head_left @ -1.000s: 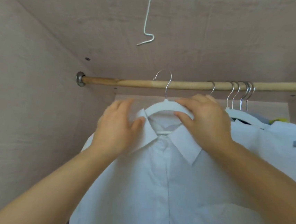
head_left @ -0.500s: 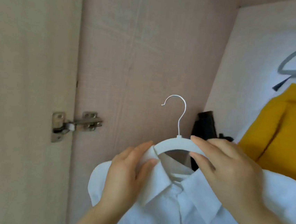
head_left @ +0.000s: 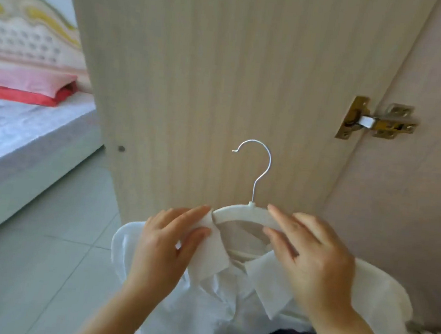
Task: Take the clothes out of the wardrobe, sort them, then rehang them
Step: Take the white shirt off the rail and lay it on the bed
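White shirt (head_left: 200,313) hangs below the hanger (head_left: 241,214), off any rail, held in the air in front of the person. Something dark shows under the shirt's hem at the bottom edge (too blurred to name).

Left hand (head_left: 164,245): on the hanger's left end, thumb and fingers pinching the collar there. Right hand (head_left: 312,264): on the hanger's right arm, fingers over the top, thumb underneath, just beside the hook's stem. Both hands carry it, so neither is free.

Hanger's long axis runs left to right across the body and drops a little to the right. The hook (head_left: 261,168) stands up with its open end to the left.

Directly behind the hanger is the open wardrobe door (head_left: 223,73). The hinge (head_left: 374,121) is above and right of the hanger, where the door meets the wardrobe side panel (head_left: 419,213).

Left of the hanger and lower is a pale tiled floor (head_left: 45,244). Farther left is a bed (head_left: 15,131) with a red-and-pink pillow (head_left: 28,85).

Likely set-down for sorting is the bed. That is a carry leftward, left hand leading.
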Tool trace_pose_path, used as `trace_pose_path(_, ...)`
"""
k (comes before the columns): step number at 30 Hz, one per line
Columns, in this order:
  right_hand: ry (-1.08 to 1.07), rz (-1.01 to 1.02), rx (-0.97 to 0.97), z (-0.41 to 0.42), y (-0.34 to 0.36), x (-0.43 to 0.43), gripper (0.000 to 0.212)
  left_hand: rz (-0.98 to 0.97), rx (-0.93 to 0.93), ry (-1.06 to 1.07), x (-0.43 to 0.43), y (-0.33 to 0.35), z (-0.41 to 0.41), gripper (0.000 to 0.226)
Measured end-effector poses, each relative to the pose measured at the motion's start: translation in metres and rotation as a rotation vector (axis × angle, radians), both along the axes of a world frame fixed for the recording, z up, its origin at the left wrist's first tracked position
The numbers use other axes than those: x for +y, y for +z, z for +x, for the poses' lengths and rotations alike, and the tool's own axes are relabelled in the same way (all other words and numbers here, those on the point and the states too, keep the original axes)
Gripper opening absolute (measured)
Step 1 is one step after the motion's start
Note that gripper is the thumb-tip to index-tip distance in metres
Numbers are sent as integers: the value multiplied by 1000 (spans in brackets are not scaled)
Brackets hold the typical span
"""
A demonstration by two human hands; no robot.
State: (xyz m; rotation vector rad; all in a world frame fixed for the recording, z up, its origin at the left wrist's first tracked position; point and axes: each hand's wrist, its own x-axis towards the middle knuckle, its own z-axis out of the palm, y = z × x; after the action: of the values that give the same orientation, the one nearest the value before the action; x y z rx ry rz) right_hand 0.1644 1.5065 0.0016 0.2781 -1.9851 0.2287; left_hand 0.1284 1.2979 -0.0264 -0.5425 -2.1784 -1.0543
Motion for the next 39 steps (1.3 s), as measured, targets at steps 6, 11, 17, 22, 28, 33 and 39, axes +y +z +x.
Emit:
trace_pose_path(6,339,-77,-60,-45,-17,-135,26,-26,32,318,-135,-9,17,30)
trace_pose_path(11,573,-58,-124,-73,-28,-253,29,-5,-4,557,-243,-20,30,32)
trace_pose_path(17,747,-54,-228,-116,-46,-404,31,23,-48,742,-376,-40,25,31)
trace_pose_path(22,862,-92,-319,-150,-57,-510,31,-22,-38,875,-470,-49,9,27)
trace_pose_path(28,1021,-140,-424,-191,-66,-623,28,2,-61,977,-563,-60,-8,28)
trace_pose_path(33,1145,-147,-488,-239,-76,-718,30,32,-90,1092,-638,-72,-40,29)
trace_pose_path(39,1281,-165,-567,-312,-83,-842,44,49,-103,1225,-735,-74,-98,30)
